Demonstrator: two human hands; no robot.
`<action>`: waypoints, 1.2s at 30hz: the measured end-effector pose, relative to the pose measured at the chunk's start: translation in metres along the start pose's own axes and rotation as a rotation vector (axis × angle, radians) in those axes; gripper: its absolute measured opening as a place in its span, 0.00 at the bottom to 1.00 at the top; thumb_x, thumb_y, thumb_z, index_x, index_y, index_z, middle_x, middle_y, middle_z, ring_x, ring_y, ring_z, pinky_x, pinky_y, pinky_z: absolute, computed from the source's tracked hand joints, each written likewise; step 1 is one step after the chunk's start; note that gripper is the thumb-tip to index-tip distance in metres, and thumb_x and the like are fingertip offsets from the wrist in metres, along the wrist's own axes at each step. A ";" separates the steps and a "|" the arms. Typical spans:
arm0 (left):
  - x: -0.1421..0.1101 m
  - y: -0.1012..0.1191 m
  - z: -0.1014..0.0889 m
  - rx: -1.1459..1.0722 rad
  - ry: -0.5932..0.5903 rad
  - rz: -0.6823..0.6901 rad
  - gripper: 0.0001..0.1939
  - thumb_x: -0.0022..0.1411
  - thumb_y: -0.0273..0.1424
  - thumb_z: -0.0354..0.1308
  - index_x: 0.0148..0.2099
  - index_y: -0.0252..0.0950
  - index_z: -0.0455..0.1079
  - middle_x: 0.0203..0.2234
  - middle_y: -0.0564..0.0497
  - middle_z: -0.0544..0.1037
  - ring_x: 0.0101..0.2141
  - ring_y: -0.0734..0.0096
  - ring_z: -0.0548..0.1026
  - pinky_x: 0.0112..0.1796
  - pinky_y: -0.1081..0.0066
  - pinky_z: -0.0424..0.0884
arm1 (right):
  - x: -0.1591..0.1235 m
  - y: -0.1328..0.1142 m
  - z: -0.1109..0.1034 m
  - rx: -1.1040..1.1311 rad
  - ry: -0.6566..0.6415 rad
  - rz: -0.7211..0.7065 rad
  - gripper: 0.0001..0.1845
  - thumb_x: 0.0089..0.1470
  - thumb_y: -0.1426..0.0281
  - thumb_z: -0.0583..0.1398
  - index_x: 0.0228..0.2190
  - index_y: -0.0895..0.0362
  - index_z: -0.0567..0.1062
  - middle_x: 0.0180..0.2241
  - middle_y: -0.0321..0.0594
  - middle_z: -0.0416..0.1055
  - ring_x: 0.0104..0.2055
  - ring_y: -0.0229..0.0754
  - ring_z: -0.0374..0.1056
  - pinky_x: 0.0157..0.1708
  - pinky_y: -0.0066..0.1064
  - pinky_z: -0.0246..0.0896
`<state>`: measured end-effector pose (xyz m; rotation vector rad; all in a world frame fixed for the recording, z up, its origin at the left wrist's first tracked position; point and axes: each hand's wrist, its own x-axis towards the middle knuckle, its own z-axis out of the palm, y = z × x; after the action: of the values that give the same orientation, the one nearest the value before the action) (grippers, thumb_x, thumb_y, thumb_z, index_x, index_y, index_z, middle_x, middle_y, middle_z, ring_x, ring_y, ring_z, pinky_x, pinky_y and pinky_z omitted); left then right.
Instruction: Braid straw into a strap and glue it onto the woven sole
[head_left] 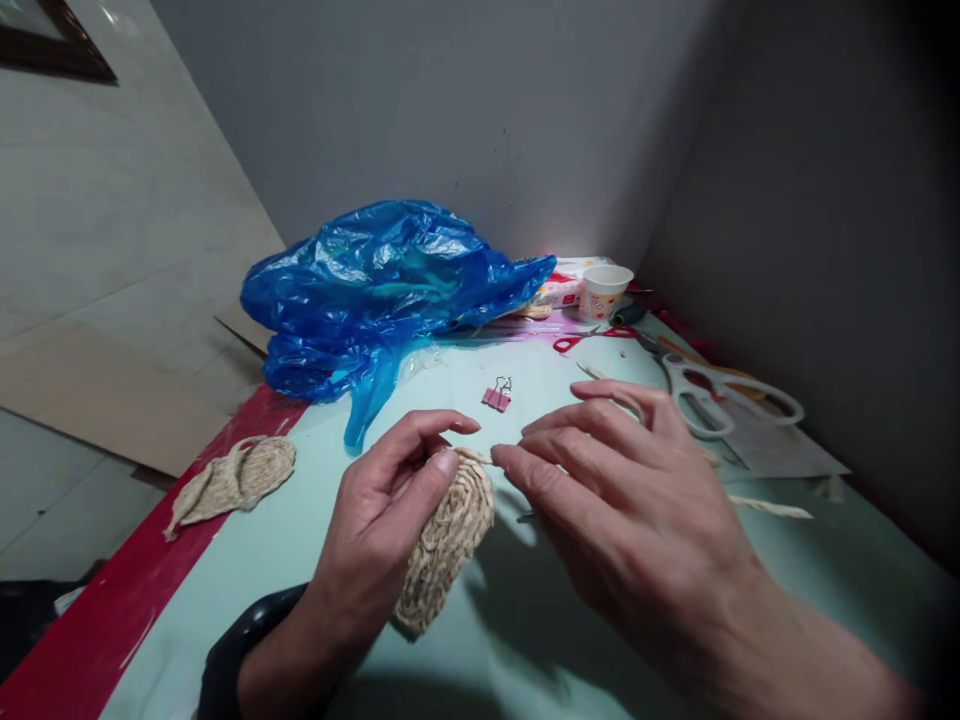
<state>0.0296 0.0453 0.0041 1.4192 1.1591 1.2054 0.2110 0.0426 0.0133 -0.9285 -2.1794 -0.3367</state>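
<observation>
My left hand [390,520] grips the upper left edge of an oval sole of coiled, braided straw [450,540], its thumb lying on the face. A pale straw cord [475,456] runs from the sole's top edge to the fingertips of my right hand [622,490], which are closed on it. My right thumb is hidden behind the fingers. A thin dark tip shows under that hand, too small to name. The loose end of a straw strand [772,508] lies to the right of the hand. At the table's left edge rests a small woven straw slipper [236,478].
A crumpled blue plastic bag [390,280] covers the back left. Beyond my hands sit a pink binder clip [497,394], red-handled scissors [592,338] and a paper cup [604,292]. Large white-handled scissors [712,393] lie at right on the pale green table [315,500], near the walls.
</observation>
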 end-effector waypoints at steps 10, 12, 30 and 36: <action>0.000 0.001 0.000 0.041 0.046 0.016 0.11 0.63 0.27 0.56 0.39 0.48 0.79 0.36 0.58 0.80 0.32 0.77 0.72 0.32 0.79 0.66 | 0.000 -0.008 0.000 -0.004 0.022 0.016 0.13 0.61 0.79 0.55 0.31 0.63 0.79 0.27 0.39 0.73 0.33 0.41 0.68 0.49 0.43 0.55; 0.001 0.001 0.000 0.071 0.058 0.024 0.12 0.63 0.27 0.56 0.38 0.48 0.79 0.36 0.58 0.80 0.35 0.75 0.74 0.35 0.79 0.67 | -0.001 -0.009 0.001 -0.006 0.021 0.010 0.14 0.62 0.79 0.54 0.33 0.64 0.80 0.28 0.40 0.73 0.34 0.42 0.68 0.50 0.44 0.55; 0.007 -0.010 -0.004 -0.065 0.142 -0.103 0.06 0.63 0.30 0.58 0.38 0.43 0.77 0.31 0.56 0.75 0.28 0.79 0.70 0.28 0.80 0.65 | -0.008 -0.027 0.014 0.068 0.007 0.128 0.10 0.55 0.81 0.56 0.32 0.65 0.78 0.26 0.42 0.71 0.32 0.46 0.65 0.44 0.47 0.59; 0.008 -0.009 -0.004 -0.125 0.140 -0.134 0.06 0.62 0.29 0.59 0.37 0.41 0.78 0.30 0.56 0.76 0.29 0.79 0.71 0.29 0.81 0.66 | -0.008 -0.024 0.013 0.032 0.007 0.108 0.10 0.56 0.80 0.56 0.30 0.64 0.78 0.25 0.42 0.70 0.31 0.45 0.65 0.43 0.46 0.60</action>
<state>0.0253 0.0549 -0.0036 1.1609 1.2312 1.2752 0.1907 0.0279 -0.0001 -1.0205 -2.1127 -0.2518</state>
